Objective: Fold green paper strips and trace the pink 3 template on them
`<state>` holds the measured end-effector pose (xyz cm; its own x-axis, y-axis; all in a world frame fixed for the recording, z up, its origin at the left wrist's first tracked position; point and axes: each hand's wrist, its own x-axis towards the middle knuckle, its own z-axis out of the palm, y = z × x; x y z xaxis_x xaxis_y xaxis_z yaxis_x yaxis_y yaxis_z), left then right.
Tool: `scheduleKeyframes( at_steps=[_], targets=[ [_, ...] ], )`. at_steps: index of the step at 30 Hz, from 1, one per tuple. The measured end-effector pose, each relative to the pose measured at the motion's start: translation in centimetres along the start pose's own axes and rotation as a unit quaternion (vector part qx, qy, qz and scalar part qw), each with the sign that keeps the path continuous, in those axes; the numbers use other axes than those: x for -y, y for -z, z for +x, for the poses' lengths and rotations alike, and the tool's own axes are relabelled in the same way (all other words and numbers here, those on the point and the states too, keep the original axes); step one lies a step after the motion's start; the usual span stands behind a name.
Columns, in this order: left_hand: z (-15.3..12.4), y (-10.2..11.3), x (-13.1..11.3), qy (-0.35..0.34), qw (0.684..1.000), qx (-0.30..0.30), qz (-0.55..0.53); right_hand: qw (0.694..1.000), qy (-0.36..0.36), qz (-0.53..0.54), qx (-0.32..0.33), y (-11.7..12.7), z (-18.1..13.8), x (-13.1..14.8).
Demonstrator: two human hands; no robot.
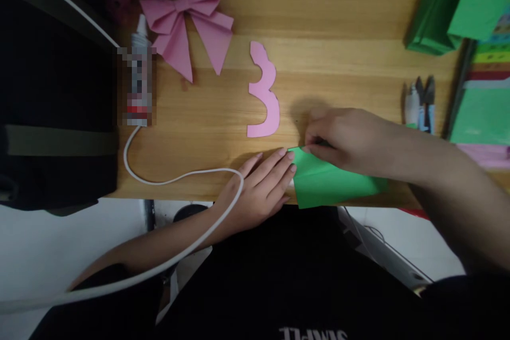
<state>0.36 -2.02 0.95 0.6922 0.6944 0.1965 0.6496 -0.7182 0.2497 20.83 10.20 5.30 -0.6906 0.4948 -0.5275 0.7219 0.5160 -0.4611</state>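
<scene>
"Two hands, one sheet: what are you doing with them?"

"My left hand (261, 194) is lying flat and palm down, fingers stretching out with narrow gaps, its tips touching the left end of the green paper (338, 186). My right hand (342, 135) is curling its fingers in at the upper edge, its thumb reaching over the sheet."

"Is the right one pinching it?"

"I cannot tell; the knuckles are hiding the grip."

"And where is the paper sitting?"

"It is lying at the near edge of the bench (342, 64), just in front of my body, with a line running across its surface."

"What is lying around it?"

"A pink cutout shaped like a 3 (271, 101) is lying just beyond my left hand. Farther off to the left, a pink bow (181, 6) is resting with its two tails pointing towards me, and a tube (139, 77), partly blurred, is lying beside it. A white cable (191, 172) is looping past the tube and crossing in front of my left wrist."

"And on your right?"

"Some small tools (428, 101) are lying beyond my forearm, and a green bundle (432, 16) is resting in the far corner."
</scene>
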Motion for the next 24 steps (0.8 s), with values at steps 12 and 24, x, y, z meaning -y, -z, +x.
scheduleKeyframes(
  at_steps=[12, 24],
  targets=[
    [0.1, -0.1, -0.1, 0.003, 1.000, 0.003, 0.002, 0.998, 0.043, 0.008, -0.046, -0.9, 0.0, -0.8],
    [0.0, -0.1, -0.2, 0.004, 1.000, -0.007, 0.013, 0.997, 0.042, 0.010, -0.067, -1.4, -0.1, -1.0]
  ],
)
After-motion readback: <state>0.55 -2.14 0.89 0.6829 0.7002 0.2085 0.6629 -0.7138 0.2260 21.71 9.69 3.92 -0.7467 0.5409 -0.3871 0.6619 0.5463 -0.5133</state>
